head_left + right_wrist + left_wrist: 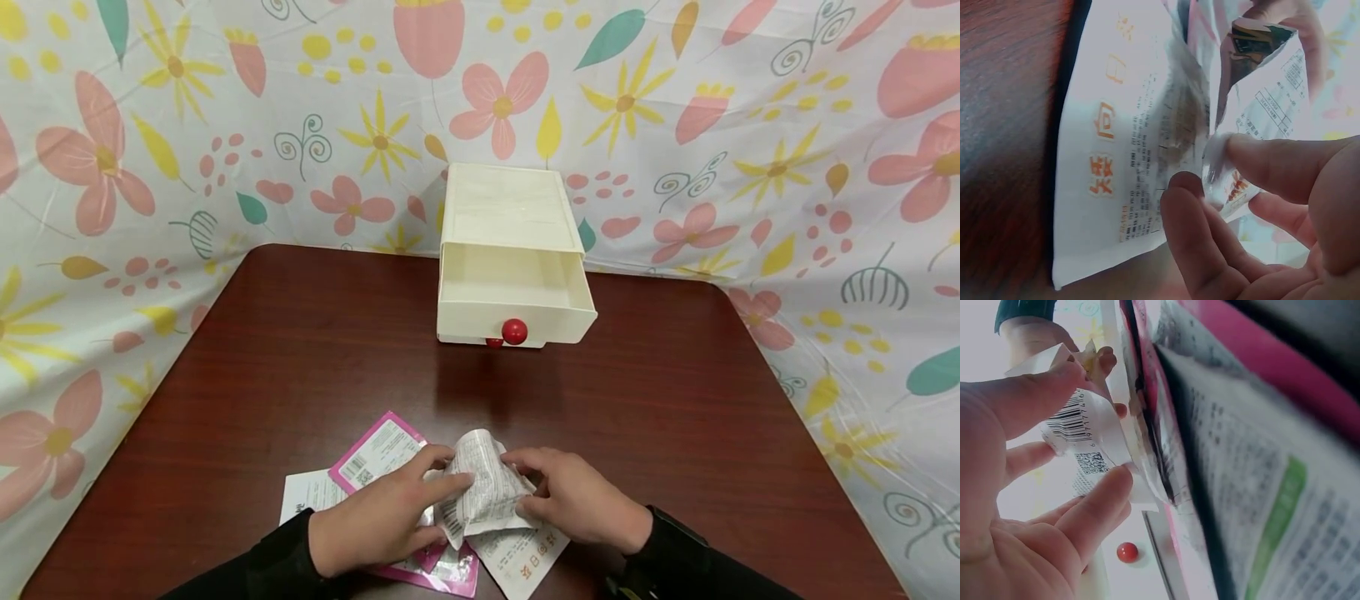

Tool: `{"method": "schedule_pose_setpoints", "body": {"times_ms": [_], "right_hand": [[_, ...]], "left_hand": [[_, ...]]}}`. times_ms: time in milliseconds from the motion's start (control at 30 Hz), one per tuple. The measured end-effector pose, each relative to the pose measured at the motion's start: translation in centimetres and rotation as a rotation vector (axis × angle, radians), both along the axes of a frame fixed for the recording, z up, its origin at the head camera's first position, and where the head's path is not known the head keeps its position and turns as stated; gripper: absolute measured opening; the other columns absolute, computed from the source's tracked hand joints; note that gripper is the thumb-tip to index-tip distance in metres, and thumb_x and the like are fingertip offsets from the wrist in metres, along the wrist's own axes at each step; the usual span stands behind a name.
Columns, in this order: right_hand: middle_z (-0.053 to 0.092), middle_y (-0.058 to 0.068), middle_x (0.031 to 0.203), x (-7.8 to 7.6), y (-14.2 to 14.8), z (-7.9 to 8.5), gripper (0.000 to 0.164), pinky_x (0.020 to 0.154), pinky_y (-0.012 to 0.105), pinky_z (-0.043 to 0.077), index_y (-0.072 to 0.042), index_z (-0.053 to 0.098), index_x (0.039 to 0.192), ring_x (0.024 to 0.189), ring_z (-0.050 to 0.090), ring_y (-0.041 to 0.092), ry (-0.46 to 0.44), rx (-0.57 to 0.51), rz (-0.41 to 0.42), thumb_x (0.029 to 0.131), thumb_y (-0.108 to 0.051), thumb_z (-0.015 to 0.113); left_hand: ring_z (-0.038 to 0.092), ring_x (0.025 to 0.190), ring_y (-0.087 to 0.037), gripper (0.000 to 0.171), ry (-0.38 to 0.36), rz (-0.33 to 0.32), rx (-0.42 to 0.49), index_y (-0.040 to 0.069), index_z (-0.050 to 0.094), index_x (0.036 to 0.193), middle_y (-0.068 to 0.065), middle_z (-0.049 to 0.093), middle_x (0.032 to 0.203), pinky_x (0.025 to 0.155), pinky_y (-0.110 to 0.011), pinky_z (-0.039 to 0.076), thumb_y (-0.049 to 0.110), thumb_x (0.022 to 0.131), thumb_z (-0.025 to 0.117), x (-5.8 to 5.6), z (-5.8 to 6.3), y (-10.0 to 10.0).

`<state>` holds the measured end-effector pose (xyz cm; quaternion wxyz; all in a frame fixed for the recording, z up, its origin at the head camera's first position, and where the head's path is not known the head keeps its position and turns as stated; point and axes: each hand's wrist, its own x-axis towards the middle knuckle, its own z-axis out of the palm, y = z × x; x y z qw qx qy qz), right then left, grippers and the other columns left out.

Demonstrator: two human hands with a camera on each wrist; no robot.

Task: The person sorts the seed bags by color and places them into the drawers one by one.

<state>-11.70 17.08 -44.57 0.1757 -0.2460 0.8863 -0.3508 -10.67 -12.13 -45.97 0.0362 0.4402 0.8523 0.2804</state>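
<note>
A crinkled, bulging white paper packet point(487, 479) with small print and a barcode is held between both hands over a pile of flat packets. My left hand point(386, 512) grips its left side, thumb and fingers at the edge by the barcode point(1069, 422). On the other side my right hand point(585, 500) pinches the packet's edge between thumb and fingertip. In the right wrist view the packet's far end gapes, showing a dark patch point(1250, 47) inside. Just under it lies a white packet point(1104, 137) with orange characters. A pink-bordered packet point(382, 450) sticks out past the left hand.
A cream drawer box point(510, 204) stands at the back of the dark red table point(337, 350) against a flowered cloth. Its upper drawer point(465, 315), with a red knob point(514, 331), is pulled out. Another white packet point(307, 492) lies at the pile's left edge.
</note>
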Motion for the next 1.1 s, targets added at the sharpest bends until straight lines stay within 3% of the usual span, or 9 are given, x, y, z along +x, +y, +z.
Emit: {"method": "schedule_pose_setpoints", "body": {"times_ms": [167, 367, 600, 800, 1100], "right_hand": [[0.067, 0.001, 0.107, 0.2, 0.1, 0.8, 0.053, 0.058, 0.027, 0.053, -0.020, 0.057, 0.139, 0.074, 0.064, 0.005, -0.029, -0.046, -0.026, 0.089, -0.016, 0.077], [0.067, 0.002, 0.109, 0.3, 0.2, 1.7, 0.055, 0.060, 0.028, 0.054, -0.020, 0.056, 0.140, 0.076, 0.065, 0.006, -0.030, -0.072, -0.027, 0.090, -0.019, 0.077], [0.066, -0.005, 0.110, 0.4, 0.3, 2.5, 0.055, 0.064, 0.029, 0.055, -0.023, 0.055, 0.141, 0.083, 0.066, 0.008, -0.059, -0.104, -0.025, 0.091, -0.025, 0.076], [0.064, -0.007, 0.110, 0.8, 0.2, 3.2, 0.055, 0.061, 0.030, 0.055, -0.025, 0.056, 0.140, 0.080, 0.066, 0.010, -0.043, -0.125, -0.035, 0.089, -0.026, 0.078], [0.064, 0.000, 0.116, 1.6, 0.0, 4.7, 0.056, 0.065, 0.032, 0.057, -0.024, 0.055, 0.141, 0.080, 0.068, 0.017, -0.066, -0.288, -0.004, 0.090, -0.026, 0.078]], "left_hand": [[0.056, 0.100, -0.012, 0.064, -0.002, -0.003, 0.016, 0.020, 0.053, 0.145, -0.006, 0.039, 0.144, 0.081, -0.013, 0.045, 0.024, 0.087, 0.080, -0.2, 0.5, -0.1], [0.054, 0.110, -0.011, 0.062, 0.061, -0.023, 0.064, 0.018, 0.055, 0.143, -0.005, 0.038, 0.145, 0.088, -0.016, 0.046, 0.027, 0.087, 0.080, -0.3, 1.2, -0.2], [0.055, 0.110, -0.013, 0.065, 0.093, -0.045, 0.114, 0.018, 0.053, 0.144, -0.005, 0.038, 0.146, 0.090, -0.015, 0.046, 0.026, 0.087, 0.081, -0.1, 2.0, -0.4], [0.058, 0.108, -0.012, 0.070, 0.087, -0.052, 0.162, 0.020, 0.049, 0.147, -0.004, 0.035, 0.148, 0.092, -0.019, 0.047, 0.022, 0.086, 0.082, 0.1, 2.7, -0.5], [0.057, 0.113, -0.016, 0.079, 0.137, -0.100, 0.245, 0.015, 0.048, 0.149, -0.008, 0.033, 0.150, 0.095, -0.022, 0.047, 0.016, 0.080, 0.087, 0.4, 3.9, -0.6]]}}
